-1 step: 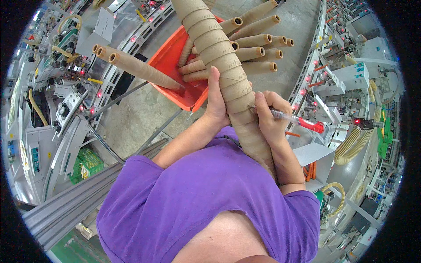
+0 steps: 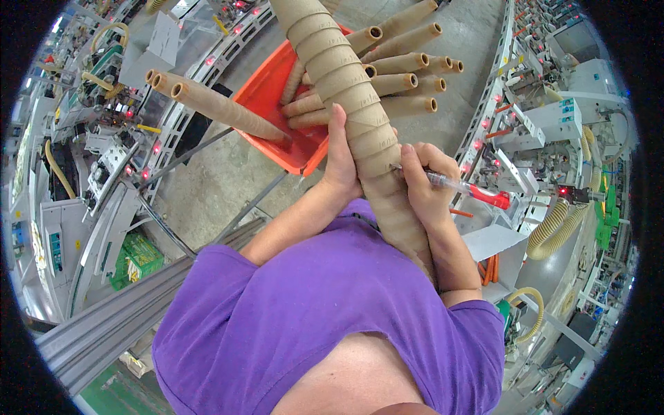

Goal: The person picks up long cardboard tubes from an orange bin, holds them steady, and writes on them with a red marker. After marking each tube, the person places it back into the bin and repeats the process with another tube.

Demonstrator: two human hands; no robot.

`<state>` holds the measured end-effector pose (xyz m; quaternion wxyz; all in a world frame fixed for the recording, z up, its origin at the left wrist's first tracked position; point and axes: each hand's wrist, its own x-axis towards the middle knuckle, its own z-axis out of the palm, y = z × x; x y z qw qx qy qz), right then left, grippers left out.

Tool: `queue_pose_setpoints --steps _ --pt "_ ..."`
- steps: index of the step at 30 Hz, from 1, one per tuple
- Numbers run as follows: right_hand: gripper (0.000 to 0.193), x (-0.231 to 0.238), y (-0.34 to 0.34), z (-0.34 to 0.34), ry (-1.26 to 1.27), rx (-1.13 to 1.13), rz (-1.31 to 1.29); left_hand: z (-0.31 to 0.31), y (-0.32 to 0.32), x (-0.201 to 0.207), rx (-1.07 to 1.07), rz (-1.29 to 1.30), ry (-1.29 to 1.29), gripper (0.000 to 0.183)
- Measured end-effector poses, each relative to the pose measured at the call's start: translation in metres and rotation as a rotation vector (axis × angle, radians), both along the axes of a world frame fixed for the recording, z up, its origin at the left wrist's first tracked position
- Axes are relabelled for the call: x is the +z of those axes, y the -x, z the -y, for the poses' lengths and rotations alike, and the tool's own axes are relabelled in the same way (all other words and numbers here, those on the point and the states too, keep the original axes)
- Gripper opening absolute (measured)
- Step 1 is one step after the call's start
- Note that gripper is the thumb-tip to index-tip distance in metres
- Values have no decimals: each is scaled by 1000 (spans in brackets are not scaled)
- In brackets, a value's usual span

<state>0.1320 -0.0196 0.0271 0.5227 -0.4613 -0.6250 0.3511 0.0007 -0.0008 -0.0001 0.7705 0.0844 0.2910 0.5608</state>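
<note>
A long brown roll (image 2: 356, 90), wrapped in overlapping layers with rows of small handwriting, slants from the top of the view down against my chest. My left hand (image 2: 340, 155) is wrapped round its left side, thumb lying along the edge and the other fingers hidden behind it. Pinched in my right hand (image 2: 430, 181) is a pen (image 2: 477, 192) with a clear barrel and a red end. Its tip points at the roll's surface just below the lowest row of marks; whether it touches, I cannot tell.
Beyond the roll stands a red-orange bin (image 2: 259, 90) with several brown tubes (image 2: 228, 114) leaning out on both sides. Metal rails (image 2: 124, 318) run at lower left. Machine rows with red lights flank both sides, and a ribbed yellow hose (image 2: 557, 232) loops at right. A green crate (image 2: 142, 257) sits at left.
Almost nothing differs. The pen and the fingers of my right hand have shifted very slightly; the roll and my left hand stay in place.
</note>
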Motion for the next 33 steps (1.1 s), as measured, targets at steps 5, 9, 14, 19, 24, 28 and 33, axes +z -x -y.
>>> queue_pose_setpoints --steps 5,9,14,19,24,28,33 --pt "34 -6 3 -3 21 -74 -80 -4 4 -1 0 -11 -5 82" --pt "34 -6 1 -4 54 -97 -115 -3 2 -1 -14 13 4 82" --pt "35 -7 0 -5 92 -116 -109 -3 1 0 2 -9 38 82" --pt "35 -5 -2 -1 154 -87 -235 1 1 -3 -42 32 47 81" --pt "35 -6 -7 -3 184 -122 -157 1 -1 -1 -24 38 16 81" --pt "34 -12 -11 -5 279 -112 -230 1 -3 0 -2 13 14 81" --pt "35 -8 -14 3 180 -72 -173 -2 0 -2 0 37 22 80"
